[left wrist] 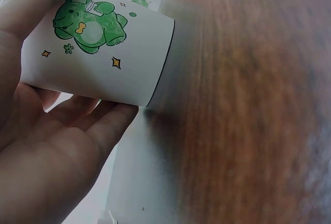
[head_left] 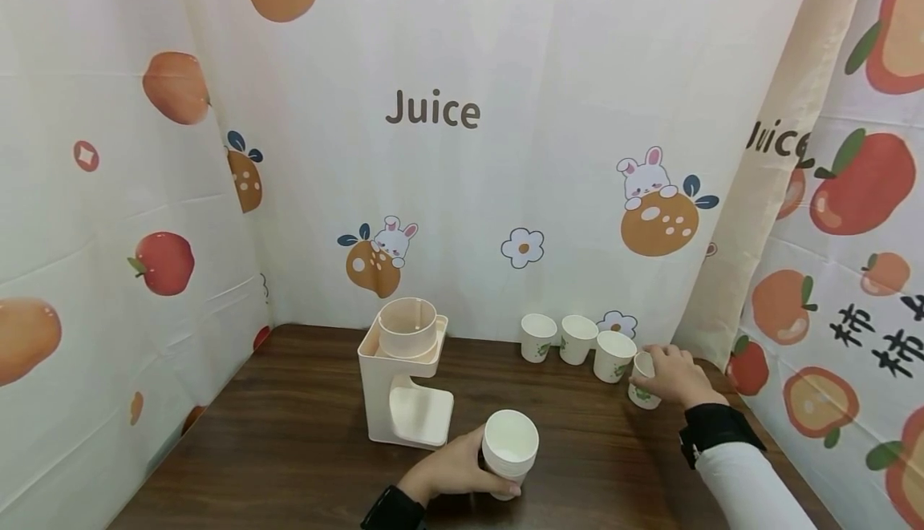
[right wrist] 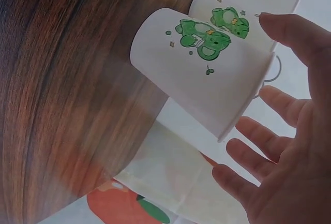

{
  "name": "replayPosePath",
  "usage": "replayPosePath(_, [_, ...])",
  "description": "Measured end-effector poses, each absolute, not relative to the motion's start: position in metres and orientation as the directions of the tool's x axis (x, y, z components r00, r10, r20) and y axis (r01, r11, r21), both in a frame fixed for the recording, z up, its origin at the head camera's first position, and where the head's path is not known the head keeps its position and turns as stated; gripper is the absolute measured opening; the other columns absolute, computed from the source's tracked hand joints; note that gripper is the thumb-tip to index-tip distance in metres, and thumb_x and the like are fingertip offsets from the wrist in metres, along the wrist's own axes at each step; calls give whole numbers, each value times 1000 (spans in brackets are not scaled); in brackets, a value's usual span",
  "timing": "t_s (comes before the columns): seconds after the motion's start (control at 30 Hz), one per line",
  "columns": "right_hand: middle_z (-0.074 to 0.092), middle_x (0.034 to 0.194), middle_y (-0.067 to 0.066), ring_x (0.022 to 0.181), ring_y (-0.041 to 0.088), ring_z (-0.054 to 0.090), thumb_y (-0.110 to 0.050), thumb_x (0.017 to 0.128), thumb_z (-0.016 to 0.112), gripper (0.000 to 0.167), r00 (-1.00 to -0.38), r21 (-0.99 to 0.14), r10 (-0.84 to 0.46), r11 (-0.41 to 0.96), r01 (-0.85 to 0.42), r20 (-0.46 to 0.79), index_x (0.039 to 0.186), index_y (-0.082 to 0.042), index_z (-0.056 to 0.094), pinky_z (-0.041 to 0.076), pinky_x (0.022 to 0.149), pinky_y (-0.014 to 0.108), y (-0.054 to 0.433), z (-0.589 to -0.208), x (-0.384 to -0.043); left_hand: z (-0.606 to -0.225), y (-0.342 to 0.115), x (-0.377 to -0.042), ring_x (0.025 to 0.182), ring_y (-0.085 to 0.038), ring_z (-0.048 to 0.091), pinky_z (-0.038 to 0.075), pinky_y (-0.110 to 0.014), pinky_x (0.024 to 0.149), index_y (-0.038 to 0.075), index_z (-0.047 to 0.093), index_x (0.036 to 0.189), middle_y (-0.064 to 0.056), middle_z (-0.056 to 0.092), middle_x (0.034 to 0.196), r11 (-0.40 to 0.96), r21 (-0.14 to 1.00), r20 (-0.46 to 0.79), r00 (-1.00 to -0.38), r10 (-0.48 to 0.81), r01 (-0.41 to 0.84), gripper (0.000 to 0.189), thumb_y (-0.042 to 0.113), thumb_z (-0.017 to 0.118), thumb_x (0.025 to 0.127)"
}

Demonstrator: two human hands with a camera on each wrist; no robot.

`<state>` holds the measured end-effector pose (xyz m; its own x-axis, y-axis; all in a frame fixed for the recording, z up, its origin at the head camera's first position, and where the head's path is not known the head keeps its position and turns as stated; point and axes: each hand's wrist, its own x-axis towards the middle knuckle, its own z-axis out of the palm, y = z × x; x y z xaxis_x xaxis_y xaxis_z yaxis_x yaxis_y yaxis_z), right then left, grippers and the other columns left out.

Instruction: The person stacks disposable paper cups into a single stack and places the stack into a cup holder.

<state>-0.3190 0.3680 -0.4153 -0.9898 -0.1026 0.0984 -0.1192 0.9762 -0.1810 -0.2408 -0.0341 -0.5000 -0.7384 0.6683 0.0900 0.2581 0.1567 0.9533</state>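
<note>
My left hand point(head_left: 456, 466) grips a short stack of white paper cups point(head_left: 510, 443), its fingers and thumb curled round the sides. The left wrist view shows the outer cup point(left wrist: 98, 48) with a green bear print, its base close over the tabletop. At the right, my right hand point(head_left: 677, 379) is beside the last paper cup point(head_left: 644, 395) of a row. In the right wrist view its fingers point(right wrist: 253, 138) are spread and relaxed near the rim of that upright cup point(right wrist: 191, 74), with nothing gripped. Another printed cup point(right wrist: 232, 14) is behind it.
A cream juicer-like machine point(head_left: 378, 398) with a round cup-shaped top point(head_left: 407, 329) stands left of the stack. Three more paper cups, among them the leftmost one point(head_left: 537, 339), line the back of the dark wooden table point(head_left: 289, 434). Fruit-print curtains point(head_left: 563, 153) surround it.
</note>
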Motion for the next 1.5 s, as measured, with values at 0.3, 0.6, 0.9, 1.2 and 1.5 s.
replayPosePath(0.3, [47, 122, 40, 110, 58, 42, -40, 86, 74, 73, -995, -213, -93, 972, -100, 43, 133, 10, 50, 42, 85, 70, 372, -416, -325, -500, -34, -241, 115, -8, 57, 39, -37, 101, 27, 43, 146, 13, 61, 124, 153, 955, 89, -737, 670, 254, 80, 19, 87, 80])
replayPosePath(0.6, [48, 122, 40, 109, 57, 45, -37, 87, 73, 68, -995, -218, -97, 971, -99, 22, 131, 10, 51, 43, 84, 70, 373, -416, -331, -500, -34, -240, 115, -8, 57, 40, -36, 100, 25, 43, 145, 13, 61, 123, 158, 952, 92, -739, 667, 261, 79, 20, 87, 79])
replayPosePath(0.9, [50, 114, 40, 104, 58, 48, -33, 87, 74, 61, -992, -229, -118, 965, -126, 49, 125, 10, 53, 45, 83, 68, 373, -417, -333, -501, -34, -240, 114, -8, 57, 40, -35, 100, 25, 44, 145, 13, 61, 123, 154, 953, 98, -743, 662, 262, 80, 19, 88, 79])
replayPosePath(1.2, [52, 110, 39, 102, 58, 51, -33, 86, 76, 59, -984, -241, -162, 955, -175, 72, 121, 10, 55, 46, 82, 66, 375, -421, -334, -500, -34, -239, 114, -8, 57, 40, -35, 100, 25, 44, 145, 13, 61, 123, 150, 955, 96, -742, 663, 257, 79, 18, 87, 79])
replayPosePath(1.5, [55, 108, 37, 101, 56, 52, -33, 85, 77, 57, -980, -220, -182, 956, -196, 85, 120, 7, 57, 47, 81, 65, 373, -419, -334, -500, -34, -240, 113, -8, 58, 40, -35, 100, 25, 44, 145, 14, 62, 122, 153, 953, 98, -747, 658, 260, 79, 19, 88, 79])
